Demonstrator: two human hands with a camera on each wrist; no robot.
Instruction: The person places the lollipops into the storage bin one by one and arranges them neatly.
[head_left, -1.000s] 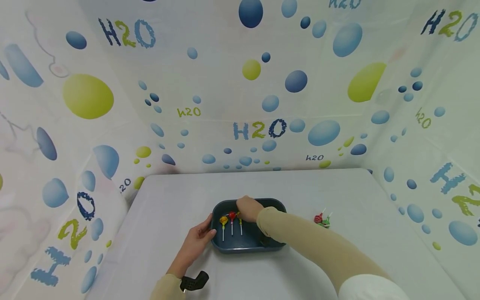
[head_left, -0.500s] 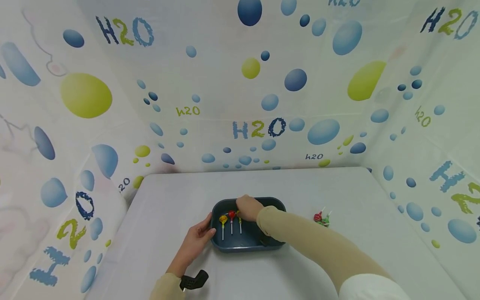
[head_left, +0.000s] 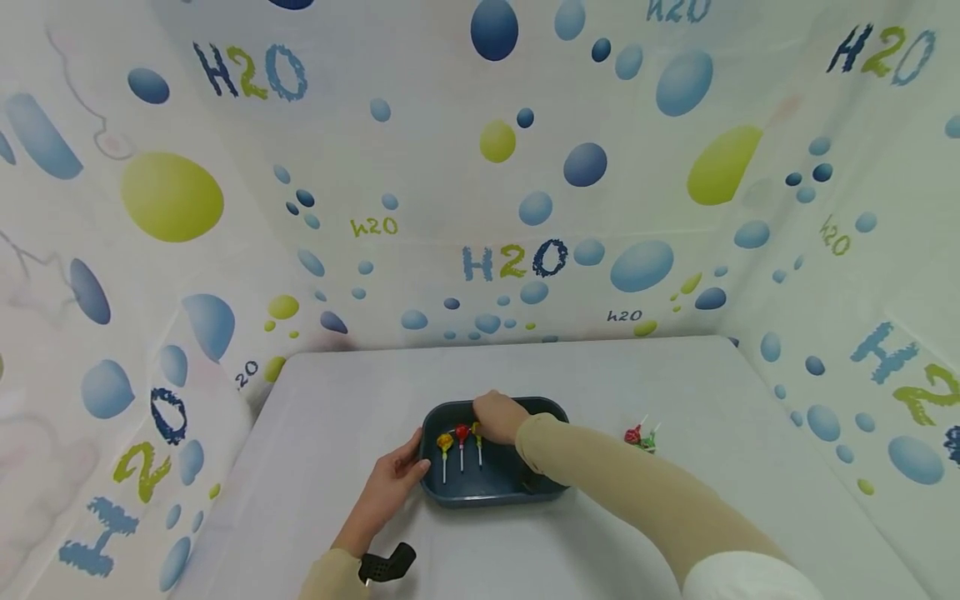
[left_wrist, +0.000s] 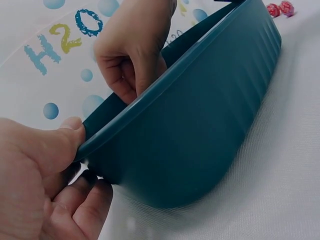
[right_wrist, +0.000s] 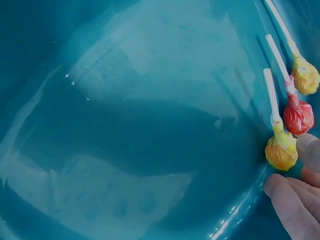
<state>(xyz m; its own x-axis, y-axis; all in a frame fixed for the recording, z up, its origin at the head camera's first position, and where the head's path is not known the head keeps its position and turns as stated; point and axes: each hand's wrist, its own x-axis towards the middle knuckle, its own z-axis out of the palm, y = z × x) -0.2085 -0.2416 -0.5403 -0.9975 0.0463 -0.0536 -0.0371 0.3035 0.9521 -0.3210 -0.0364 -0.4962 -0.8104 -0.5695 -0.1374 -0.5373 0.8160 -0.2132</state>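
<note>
A dark teal tray (head_left: 498, 487) sits on the white-covered table. My left hand (head_left: 388, 483) grips its left end, thumb over the rim and fingers beneath, as the left wrist view shows. Inside the tray three lollipops lie side by side with sticks toward me: a yellow one (right_wrist: 305, 76), a red one (right_wrist: 298, 117) and another yellow one (right_wrist: 281, 153). My right hand (head_left: 498, 417) reaches into the tray and pinches the wrapped head of this last yellow lollipop between thumb and fingers. In the head view that hand partly covers the lollipop's head.
To the right of the tray, a red lollipop (head_left: 633, 435) and a green one (head_left: 648, 444) lie together on the tabletop (head_left: 360, 392). Behind it and at both sides hangs a white curtain (head_left: 420, 167) printed with bubbles. My right forearm crosses the tray's right side.
</note>
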